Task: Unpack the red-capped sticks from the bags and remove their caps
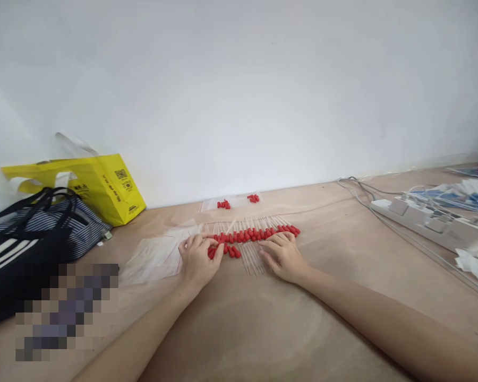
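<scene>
A row of clear thin droppers with red rubber bulbs (255, 233) lies on the brown table (263, 329) in front of me. My left hand (198, 260) rests at the row's left end, fingers curled over a few red bulbs. My right hand (282, 254) lies flat beside the clear tubes at the row's right part, fingers stretched toward the bulbs. Two small clusters of red bulbs (239, 201) sit on a clear plastic bag farther back near the wall.
Clear plastic bags (155, 254) lie left of my hands. A yellow bag (99, 185) and a dark striped bag (32, 239) stand at the far left. A white power strip (430, 223) with cables and blue-printed packets (466, 193) are at the right.
</scene>
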The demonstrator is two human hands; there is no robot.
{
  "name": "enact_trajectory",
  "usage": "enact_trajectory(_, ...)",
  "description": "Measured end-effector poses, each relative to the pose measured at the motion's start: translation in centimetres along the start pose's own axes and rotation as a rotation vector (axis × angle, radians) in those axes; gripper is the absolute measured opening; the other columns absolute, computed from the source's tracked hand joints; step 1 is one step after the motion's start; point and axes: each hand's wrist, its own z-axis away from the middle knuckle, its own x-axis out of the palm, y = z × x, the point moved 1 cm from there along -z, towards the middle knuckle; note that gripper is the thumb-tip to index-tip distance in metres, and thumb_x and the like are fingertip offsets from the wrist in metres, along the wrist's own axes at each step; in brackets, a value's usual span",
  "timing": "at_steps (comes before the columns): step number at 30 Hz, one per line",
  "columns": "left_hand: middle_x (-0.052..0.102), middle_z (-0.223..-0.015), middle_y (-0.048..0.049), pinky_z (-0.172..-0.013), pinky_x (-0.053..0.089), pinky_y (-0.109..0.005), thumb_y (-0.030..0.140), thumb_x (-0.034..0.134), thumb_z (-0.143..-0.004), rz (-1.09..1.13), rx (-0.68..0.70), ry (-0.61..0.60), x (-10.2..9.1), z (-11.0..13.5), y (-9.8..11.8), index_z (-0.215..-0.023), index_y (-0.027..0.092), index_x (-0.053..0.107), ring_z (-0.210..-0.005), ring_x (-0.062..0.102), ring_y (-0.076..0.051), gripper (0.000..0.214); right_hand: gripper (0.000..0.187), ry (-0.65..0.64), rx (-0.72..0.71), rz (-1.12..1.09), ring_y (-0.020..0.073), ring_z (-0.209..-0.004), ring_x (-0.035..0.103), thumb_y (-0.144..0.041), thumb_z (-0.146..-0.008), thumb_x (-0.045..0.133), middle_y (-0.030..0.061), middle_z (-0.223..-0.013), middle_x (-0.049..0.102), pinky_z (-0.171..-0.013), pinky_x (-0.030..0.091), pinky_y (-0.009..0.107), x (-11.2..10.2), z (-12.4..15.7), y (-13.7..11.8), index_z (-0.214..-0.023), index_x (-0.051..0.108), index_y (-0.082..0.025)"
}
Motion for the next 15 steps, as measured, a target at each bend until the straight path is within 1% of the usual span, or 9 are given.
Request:
enact_trajectory(1, 0.063, -0.088, -0.0043, -0.081, 0.029, -0.042, 0.032, 0.053, -0.074, 0.021, 0.069, 0.013, -0.4, 0.7, 0.1, -0.066, 0.020, 0.061, -0.087, 0.052, -0.022, 0.017, 0.023, 0.017, -0.026, 0.019, 0.0161, -0.089, 0.051, -0.025, -0.081, 0.046, 0.0054, -0.093, 0.061, -0.085, 0.026, 0.036, 0.0, -0.1, -0.1, -0.101, 0.057, -0.020)
enact_trajectory(3, 0.063, -0.086, -0.0032, -0.080, 0.030, -0.040, 0.030, 0.053, -0.075, 0.071, 0.201, 0.000, -1.0, 1.8, 0.4, -0.068, 0.020, 0.060, -0.087, 0.053, -0.021, 0.014, 0.030, 0.042, -0.090, 0.068, 0.0182, -0.099, 0.048, -0.025, -0.080, 0.048, 0.0078, -0.107, 0.057, -0.088, 0.025, 0.036, 0.1, -0.2, -0.5, -0.109, 0.053, -0.019)
enact_trajectory(5, 0.064, -0.085, -0.0022, -0.080, 0.030, -0.038, 0.027, 0.052, -0.076, 0.124, 0.308, -0.030, -1.2, 2.5, 0.9, -0.070, 0.021, 0.060, -0.086, 0.053, -0.020, 0.011, 0.034, 0.053, -0.158, 0.113, 0.0197, -0.107, 0.044, -0.027, -0.081, 0.048, 0.0084, -0.116, 0.053, -0.092, 0.021, 0.038, 0.3, -0.3, -0.8, -0.114, 0.050, -0.021)
enact_trajectory(6, 0.065, -0.084, -0.0017, -0.080, 0.031, -0.038, 0.026, 0.053, -0.076, 0.147, 0.349, -0.036, -1.3, 2.6, 1.1, -0.072, 0.021, 0.060, -0.086, 0.054, -0.020, 0.010, 0.034, 0.052, -0.188, 0.128, 0.0200, -0.109, 0.043, -0.028, -0.082, 0.048, 0.0080, -0.117, 0.053, -0.094, 0.018, 0.040, 0.4, -0.4, -1.0, -0.115, 0.050, -0.021)
enact_trajectory(8, 0.065, -0.082, -0.0008, -0.080, 0.031, -0.037, 0.025, 0.053, -0.075, 0.185, 0.407, -0.025, -1.4, 2.5, 1.6, -0.073, 0.021, 0.060, -0.085, 0.054, -0.019, 0.008, 0.031, 0.045, -0.232, 0.138, 0.0193, -0.109, 0.043, -0.030, -0.083, 0.047, 0.0060, -0.112, 0.057, -0.096, 0.012, 0.042, 0.7, -0.5, -1.2, -0.113, 0.051, -0.023)
enact_trajectory(10, 0.066, -0.080, 0.0001, -0.081, 0.031, -0.037, 0.023, 0.054, -0.075, 0.209, 0.451, -0.003, -1.5, 2.4, 1.9, -0.074, 0.021, 0.060, -0.083, 0.055, -0.018, 0.006, 0.024, 0.040, -0.265, 0.131, 0.0177, -0.104, 0.047, -0.030, -0.084, 0.046, 0.0029, -0.099, 0.064, -0.096, 0.009, 0.042, 1.0, -0.6, -1.2, -0.106, 0.056, -0.025)
enact_trajectory(12, 0.067, -0.079, 0.0005, -0.082, 0.032, -0.038, 0.023, 0.054, -0.075, 0.226, 0.488, 0.011, -1.6, 2.3, 2.1, -0.075, 0.021, 0.060, -0.081, 0.056, -0.018, 0.006, 0.018, 0.035, -0.297, 0.122, 0.0159, -0.098, 0.051, -0.028, -0.085, 0.045, -0.0004, -0.083, 0.067, -0.096, 0.010, 0.041, 1.2, -0.6, -1.1, -0.093, 0.060, -0.026)
enact_trajectory(15, 0.067, -0.087, -0.0006, -0.088, 0.031, -0.040, 0.022, 0.052, -0.077, 0.236, 0.528, -0.012, -1.4, 2.4, 2.3, -0.083, 0.021, 0.060, -0.086, 0.057, -0.018, 0.010, 0.018, 0.044, -0.342, 0.123, 0.0147, -0.090, 0.054, -0.023, -0.085, 0.044, -0.0032, -0.066, 0.066, -0.095, 0.011, 0.039, 1.3, -0.6, -1.1, -0.078, 0.061, -0.023)
